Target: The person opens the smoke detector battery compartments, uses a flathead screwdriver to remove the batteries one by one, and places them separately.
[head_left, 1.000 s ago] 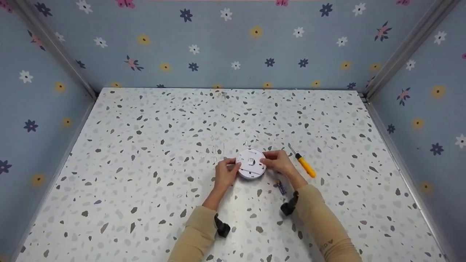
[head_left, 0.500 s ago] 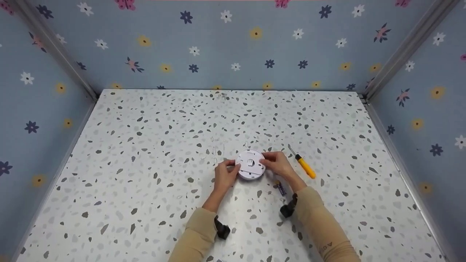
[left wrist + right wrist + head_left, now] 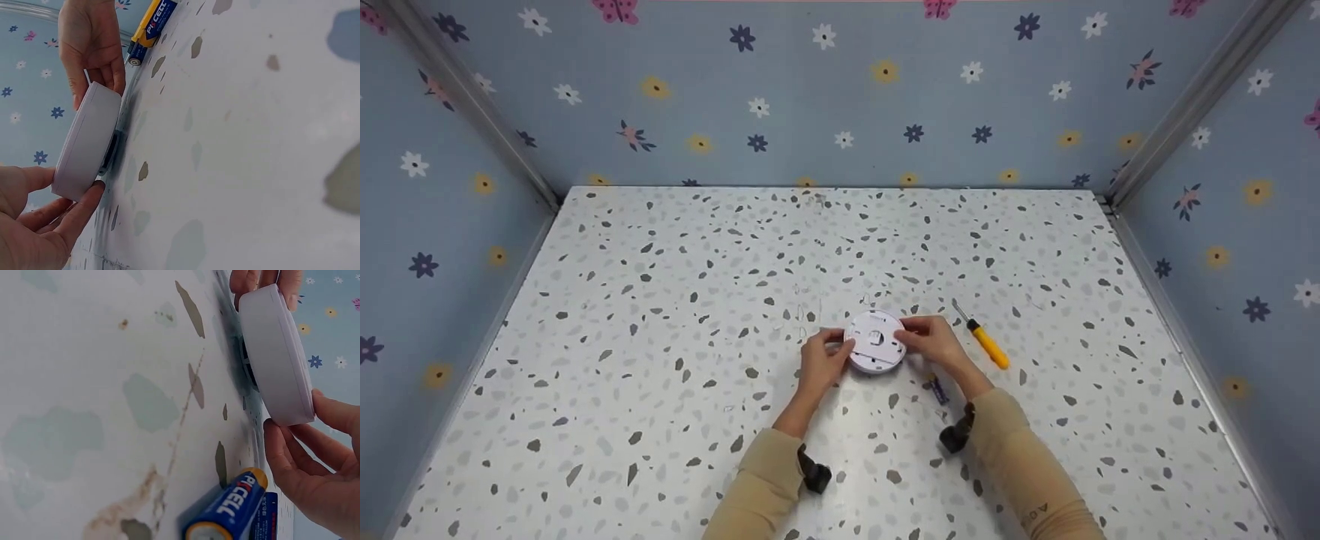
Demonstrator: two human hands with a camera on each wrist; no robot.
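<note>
A round white plastic device (image 3: 876,341) sits on the speckled table (image 3: 660,315), held from both sides. My left hand (image 3: 823,358) grips its left rim between thumb and fingers; my right hand (image 3: 932,339) grips the right rim. The wrist views show the device (image 3: 87,143) (image 3: 277,357) tilted, one edge lifted off the table, with a dark part underneath. Fingers of both hands (image 3: 79,216) (image 3: 292,461) curl around its edge.
A yellow-handled screwdriver (image 3: 984,343) lies just right of my right hand. Two blue and yellow batteries (image 3: 228,509) (image 3: 937,389) lie beside my right wrist. Flowered blue walls (image 3: 840,97) close in the table on three sides.
Both hands and the device have stayed almost in place; the device has turned slightly between the fingers.
</note>
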